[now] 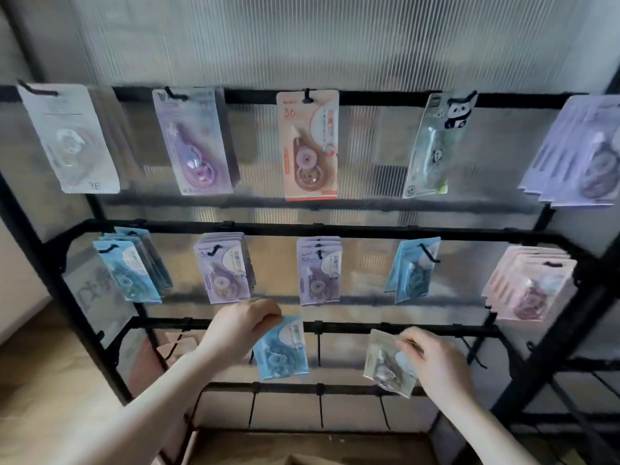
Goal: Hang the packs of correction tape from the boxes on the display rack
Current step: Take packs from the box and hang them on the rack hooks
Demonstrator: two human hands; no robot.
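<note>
A black display rack (335,228) stands before me with packs of correction tape hanging from hooks in two rows. My left hand (240,330) pinches the top of a blue pack (280,350) in front of the third bar. My right hand (432,360) grips a pale green pack (382,364), tilted, by its upper right corner, beside the same bar. The top row holds a white, a purple, an orange (308,146), a panda (432,146) and lilac packs. The middle row holds blue, lilac and pink stacks.
Bare black hooks (318,350) stick out along the third and fourth bars. A ribbed translucent panel (335,45) backs the rack. The rim of a cardboard box (302,459) shows at the bottom edge. A wooden floor (40,397) lies to the left.
</note>
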